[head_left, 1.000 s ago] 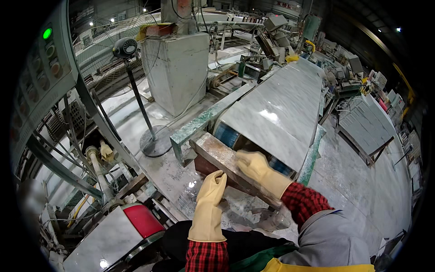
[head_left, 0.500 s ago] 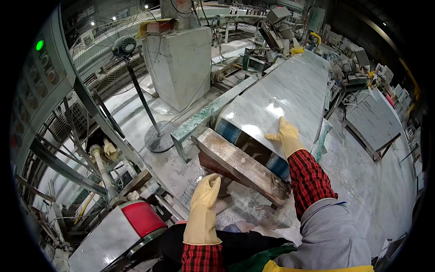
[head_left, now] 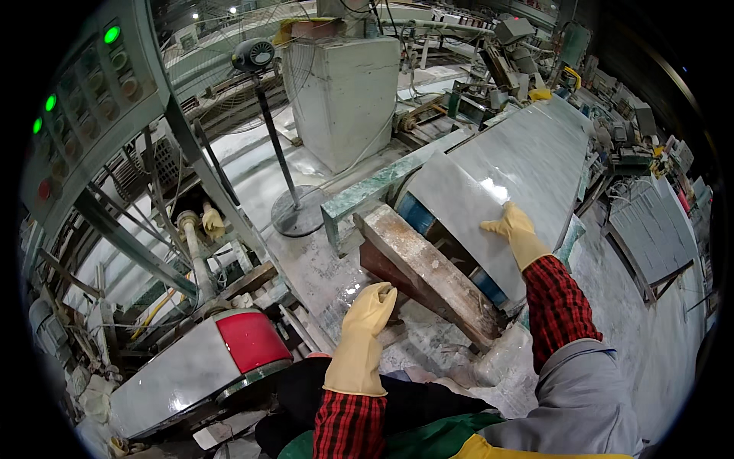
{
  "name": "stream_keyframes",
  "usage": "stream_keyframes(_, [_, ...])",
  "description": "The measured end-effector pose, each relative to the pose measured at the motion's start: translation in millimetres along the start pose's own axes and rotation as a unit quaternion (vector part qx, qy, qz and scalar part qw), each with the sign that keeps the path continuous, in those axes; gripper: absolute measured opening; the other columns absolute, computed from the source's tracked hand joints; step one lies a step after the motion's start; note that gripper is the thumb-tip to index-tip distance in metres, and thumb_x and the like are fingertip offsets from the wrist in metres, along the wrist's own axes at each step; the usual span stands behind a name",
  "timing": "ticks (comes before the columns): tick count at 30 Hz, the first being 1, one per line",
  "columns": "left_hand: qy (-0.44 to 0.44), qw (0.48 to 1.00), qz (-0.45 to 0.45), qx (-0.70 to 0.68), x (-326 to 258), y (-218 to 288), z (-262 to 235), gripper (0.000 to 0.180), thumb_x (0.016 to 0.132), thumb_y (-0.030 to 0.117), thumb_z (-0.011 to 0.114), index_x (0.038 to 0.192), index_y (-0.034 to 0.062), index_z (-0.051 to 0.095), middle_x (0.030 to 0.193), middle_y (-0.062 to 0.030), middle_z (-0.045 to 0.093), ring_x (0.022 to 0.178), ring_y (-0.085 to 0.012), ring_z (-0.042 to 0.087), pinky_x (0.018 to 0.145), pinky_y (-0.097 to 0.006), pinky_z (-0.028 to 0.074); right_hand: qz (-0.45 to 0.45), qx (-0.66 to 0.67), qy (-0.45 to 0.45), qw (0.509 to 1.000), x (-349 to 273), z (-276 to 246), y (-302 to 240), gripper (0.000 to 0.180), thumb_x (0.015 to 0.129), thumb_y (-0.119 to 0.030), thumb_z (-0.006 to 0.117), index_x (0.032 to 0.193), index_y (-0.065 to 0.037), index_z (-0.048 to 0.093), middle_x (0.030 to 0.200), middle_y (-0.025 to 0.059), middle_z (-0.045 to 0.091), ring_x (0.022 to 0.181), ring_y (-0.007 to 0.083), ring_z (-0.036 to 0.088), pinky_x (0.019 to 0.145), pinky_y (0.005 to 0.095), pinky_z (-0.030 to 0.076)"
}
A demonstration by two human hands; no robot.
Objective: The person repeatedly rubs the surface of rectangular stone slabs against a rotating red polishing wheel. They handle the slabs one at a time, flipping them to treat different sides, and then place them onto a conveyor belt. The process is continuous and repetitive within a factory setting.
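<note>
My right hand (head_left: 514, 232), in a cream rubber glove, rests on top of a glossy pale grey-veined slab (head_left: 455, 206), its thumb and forefinger spread apart. This slab lies at the near end of a row of similar slabs (head_left: 527, 149); its left corner sticks out slightly from the row. Blue blocks (head_left: 415, 215) show beneath its near edge. My left hand (head_left: 368, 315), gloved alike, hovers before a rusty, worn beam (head_left: 428, 268). Its fingers curl closed against the thumb, with nothing visible in them.
A control panel (head_left: 95, 99) with green lights stands at left, near a pedestal fan (head_left: 298, 210) and a pale concrete block (head_left: 340, 99). Lower left lies a pale surface (head_left: 176, 375) with a red end (head_left: 252, 340). More slabs lean on a rack (head_left: 654, 229) at right.
The view has shifted, moving the scene rightward in the picture. The near slab has turned slightly out of line with the row under my right hand. My left hand stays curled.
</note>
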State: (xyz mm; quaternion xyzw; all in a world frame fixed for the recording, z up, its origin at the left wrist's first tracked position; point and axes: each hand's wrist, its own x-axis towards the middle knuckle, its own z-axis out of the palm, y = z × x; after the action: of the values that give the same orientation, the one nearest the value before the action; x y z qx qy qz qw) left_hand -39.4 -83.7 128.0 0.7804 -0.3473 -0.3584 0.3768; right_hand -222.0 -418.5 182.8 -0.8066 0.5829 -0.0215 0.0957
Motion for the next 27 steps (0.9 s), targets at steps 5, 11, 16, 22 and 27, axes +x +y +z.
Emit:
stream_keyframes(5, [-0.004, 0.999, 0.027, 0.019, 0, 3, 6, 0.051, 0.092, 0.044, 0.050, 0.128, 0.0084, 0.056, 0.129, -0.0132, 0.057, 0.119, -0.0263, 0.054, 0.101, -0.033, 0.041, -0.024, 0.117, 0.041, 0.992, 1, 31, 31, 0.069, 0.073, -0.044, 0.078, 0.120, 0.000, 0.055, 0.120, 0.0228, 0.061, 0.114, 0.0343, 0.058, 0.095, 0.0394, 0.045])
stream_keyframes(11, [0.008, 1.000, 0.012, 0.013, -10, -9, -1, 0.048, 0.093, 0.041, 0.051, 0.128, 0.0094, 0.056, 0.130, -0.0126, 0.057, 0.119, -0.0245, 0.054, 0.101, -0.033, 0.041, -0.080, 0.123, 0.016, 0.989, -43, 26, -17, 0.055, 0.070, -0.039, 0.081, 0.098, 0.003, 0.059, 0.094, 0.0165, 0.065, 0.090, 0.0275, 0.060, 0.082, 0.0374, 0.047])
stream_keyframes(16, [0.023, 1.000, 0.008, -0.020, -18, -23, -10, 0.049, 0.092, 0.041, 0.051, 0.128, 0.0084, 0.056, 0.129, -0.0126, 0.058, 0.118, -0.0247, 0.056, 0.099, -0.032, 0.042, -0.096, 0.142, -0.008, 0.985, -62, 42, -43, 0.053, 0.073, -0.036, 0.079, 0.101, 0.004, 0.059, 0.101, 0.0196, 0.066, 0.100, 0.0316, 0.062, 0.085, 0.0398, 0.046])
stream_keyframes(22, [0.058, 0.997, -0.009, -0.044, -29, -32, -23, 0.050, 0.092, 0.041, 0.052, 0.128, 0.0073, 0.056, 0.125, -0.0145, 0.060, 0.115, -0.0269, 0.058, 0.097, -0.033, 0.044, -0.131, 0.034, -0.097, 0.986, -71, 42, -56, 0.053, 0.081, -0.039, 0.070, 0.113, 0.000, 0.056, 0.105, 0.0215, 0.064, 0.099, 0.0331, 0.062, 0.084, 0.0395, 0.047])
stream_keyframes(27, [0.053, 0.997, 0.023, -0.041, -39, -31, -30, 0.048, 0.091, 0.042, 0.050, 0.124, 0.0085, 0.059, 0.121, -0.0154, 0.062, 0.111, -0.0294, 0.059, 0.094, -0.035, 0.046, -0.182, 0.245, -0.295, 0.905, -49, 49, -37, 0.038, 0.080, -0.026, 0.074, 0.110, -0.004, 0.066, 0.090, -0.0007, 0.063, 0.079, 0.0112, 0.057, 0.070, 0.0325, 0.048])
